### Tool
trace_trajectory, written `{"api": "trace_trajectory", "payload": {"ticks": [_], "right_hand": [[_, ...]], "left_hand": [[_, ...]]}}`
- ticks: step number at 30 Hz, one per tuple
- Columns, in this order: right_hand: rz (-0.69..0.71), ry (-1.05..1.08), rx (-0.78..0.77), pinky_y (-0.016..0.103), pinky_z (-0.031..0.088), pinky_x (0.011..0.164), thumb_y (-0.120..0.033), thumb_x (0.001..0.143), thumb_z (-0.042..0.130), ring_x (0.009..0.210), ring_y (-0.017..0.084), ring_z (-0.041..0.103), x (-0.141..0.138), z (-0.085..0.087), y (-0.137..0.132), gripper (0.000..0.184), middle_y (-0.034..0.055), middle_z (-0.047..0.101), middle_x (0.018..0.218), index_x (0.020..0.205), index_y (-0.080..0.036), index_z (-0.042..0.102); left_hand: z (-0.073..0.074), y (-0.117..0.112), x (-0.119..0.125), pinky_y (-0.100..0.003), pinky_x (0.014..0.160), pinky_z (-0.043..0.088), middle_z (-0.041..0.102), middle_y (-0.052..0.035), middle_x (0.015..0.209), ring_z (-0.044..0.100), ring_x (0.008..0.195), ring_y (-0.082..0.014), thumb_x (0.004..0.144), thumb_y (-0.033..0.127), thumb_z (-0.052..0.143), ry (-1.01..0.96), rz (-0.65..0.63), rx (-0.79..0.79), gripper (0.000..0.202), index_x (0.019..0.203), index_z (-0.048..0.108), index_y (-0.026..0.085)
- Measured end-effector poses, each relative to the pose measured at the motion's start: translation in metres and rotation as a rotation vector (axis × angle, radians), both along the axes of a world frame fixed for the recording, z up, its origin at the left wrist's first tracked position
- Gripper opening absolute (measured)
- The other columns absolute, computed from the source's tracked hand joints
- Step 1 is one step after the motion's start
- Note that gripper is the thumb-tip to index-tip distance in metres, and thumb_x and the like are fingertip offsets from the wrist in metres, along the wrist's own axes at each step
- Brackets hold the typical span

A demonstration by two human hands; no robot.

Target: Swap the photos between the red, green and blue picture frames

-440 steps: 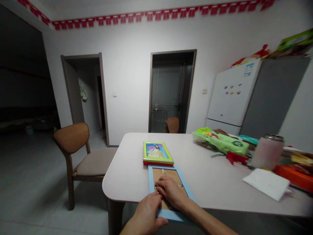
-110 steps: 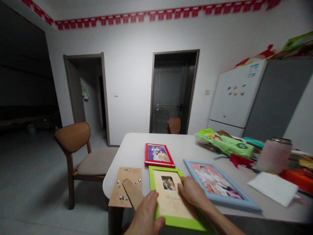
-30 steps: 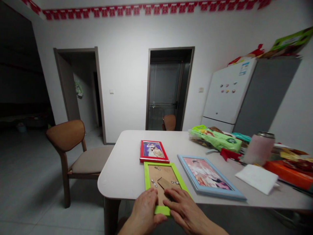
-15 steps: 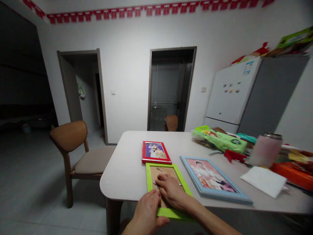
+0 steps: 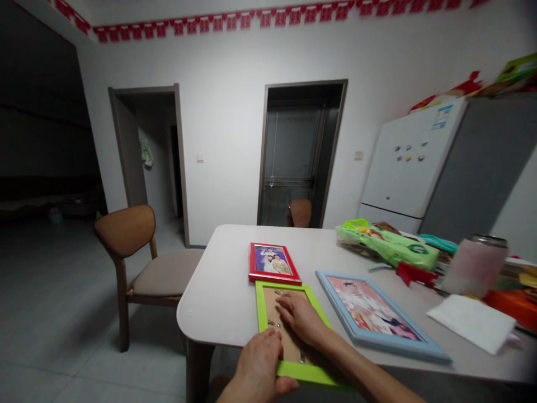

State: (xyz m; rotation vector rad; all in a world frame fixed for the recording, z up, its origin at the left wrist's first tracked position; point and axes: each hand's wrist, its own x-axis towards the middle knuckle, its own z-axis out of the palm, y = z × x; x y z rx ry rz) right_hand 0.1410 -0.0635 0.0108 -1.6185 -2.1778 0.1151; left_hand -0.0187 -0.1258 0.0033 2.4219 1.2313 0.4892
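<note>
At the near edge of the surface, the left hand clasps the green frame; the right hand, fingers bunched, has shifted from side clip toward top clip; the board seems partly fastened.

On the right part of the white table, we find a green package, a pink container with a metallic top, and a white sheet just in front of the container. We note a wooden chair with a grey seat left of the table, a refrigerator bearing small magnets, and red bunting along the upper wall.
</note>
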Motion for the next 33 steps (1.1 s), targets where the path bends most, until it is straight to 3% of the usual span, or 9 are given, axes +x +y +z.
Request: {"api": "trace_trajectory", "payload": {"ticks": [4, 8, 12, 23, 27, 31, 33], "right_hand": [[-0.257, 0.034, -0.045, 0.022, 0.034, 0.061, -0.030, 0.074, 0.044, 0.075, 0.015, 0.056, 0.004, -0.008, 0.035, 0.022, 0.0061, 0.064, 0.082, 0.080, -0.018, 0.062], [-0.374, 0.051, -0.077, 0.023, 0.032, 0.053, -0.033, 0.071, 0.047, 0.070, 0.017, 0.057, 0.005, -0.017, 0.056, 0.020, 0.0061, 0.065, 0.075, 0.073, -0.019, 0.062], [-0.437, 0.069, -0.103, 0.022, 0.031, 0.051, -0.033, 0.068, 0.051, 0.069, 0.017, 0.057, 0.006, -0.019, 0.065, 0.017, 0.0061, 0.065, 0.076, 0.071, -0.019, 0.061], [-0.476, 0.141, -0.106, 0.023, 0.033, 0.054, -0.031, 0.064, 0.055, 0.069, 0.017, 0.058, 0.006, -0.018, 0.064, 0.014, 0.0048, 0.065, 0.074, 0.068, -0.019, 0.061], [-0.448, 0.199, -0.074, 0.024, 0.034, 0.054, -0.032, 0.066, 0.053, 0.066, 0.017, 0.057, 0.005, -0.016, 0.062, 0.017, 0.0059, 0.064, 0.068, 0.066, -0.017, 0.060], [-0.357, 0.273, -0.028, 0.023, 0.035, 0.054, -0.035, 0.069, 0.048, 0.063, 0.015, 0.056, 0.018, -0.005, 0.055, 0.024, 0.0051, 0.064, 0.066, 0.065, -0.016, 0.060], [-0.311, 0.303, -0.004, 0.022, 0.036, 0.057, -0.033, 0.072, 0.043, 0.065, 0.014, 0.056, 0.032, 0.003, 0.046, 0.024, 0.0046, 0.065, 0.070, 0.069, -0.016, 0.061]], "left_hand": [[-0.010, 0.003, 0.001, -0.033, 0.097, 0.029, 0.044, -0.0108, 0.123, 0.037, 0.114, -0.0235, 0.055, 0.036, 0.070, -0.021, -0.006, 0.012, 0.063, 0.110, 0.048, 0.015], [-0.014, 0.002, 0.001, -0.032, 0.096, 0.029, 0.043, -0.0109, 0.123, 0.037, 0.113, -0.0234, 0.053, 0.035, 0.071, -0.008, -0.013, -0.006, 0.066, 0.111, 0.047, 0.015], [-0.010, 0.000, 0.002, -0.031, 0.097, 0.027, 0.041, -0.0138, 0.125, 0.036, 0.114, -0.0241, 0.055, 0.035, 0.069, 0.028, 0.002, -0.017, 0.073, 0.117, 0.041, 0.010], [0.019, -0.008, 0.002, -0.027, 0.096, 0.028, 0.043, -0.0117, 0.123, 0.038, 0.113, -0.0216, 0.056, 0.026, 0.067, 0.137, 0.009, -0.097, 0.068, 0.117, 0.041, 0.012], [0.012, -0.004, 0.002, -0.031, 0.095, 0.029, 0.042, -0.0145, 0.123, 0.037, 0.114, -0.0239, 0.055, 0.026, 0.067, 0.159, 0.005, -0.090, 0.069, 0.117, 0.040, 0.011], [-0.004, 0.000, 0.022, -0.043, 0.098, 0.022, 0.041, -0.0130, 0.124, 0.031, 0.118, -0.0240, 0.076, 0.017, 0.045, 0.085, -0.010, -0.025, 0.031, 0.107, 0.050, 0.014], [-0.006, -0.002, 0.038, -0.046, 0.099, 0.017, 0.039, -0.0118, 0.126, 0.027, 0.120, -0.0232, 0.079, 0.012, 0.036, 0.066, -0.036, -0.004, 0.028, 0.102, 0.053, 0.014]]}}
